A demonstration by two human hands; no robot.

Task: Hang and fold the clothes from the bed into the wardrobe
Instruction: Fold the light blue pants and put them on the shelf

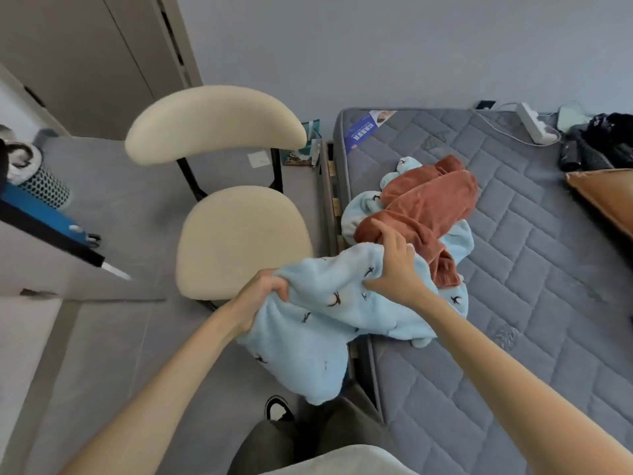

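A fluffy light-blue garment (318, 323) with small dark marks hangs over the left edge of the grey quilted mattress (513, 303). My left hand (263, 296) grips its left end, lifted off the bed near the chair. My right hand (394, 269) pinches the same garment's upper edge. A rust-brown garment (424, 210) lies crumpled on top of the blue one, just beyond my right hand. The wardrobe (85, 56) stands at the far left with its doors closed.
A cream chair (239, 234) with black legs stands between me and the wardrobe, close to the bed. Dark clothes (599, 145), a white power strip (534, 125) and a brown cushion (606, 197) lie at the mattress's far right. A desk edge (51, 234) juts in at left.
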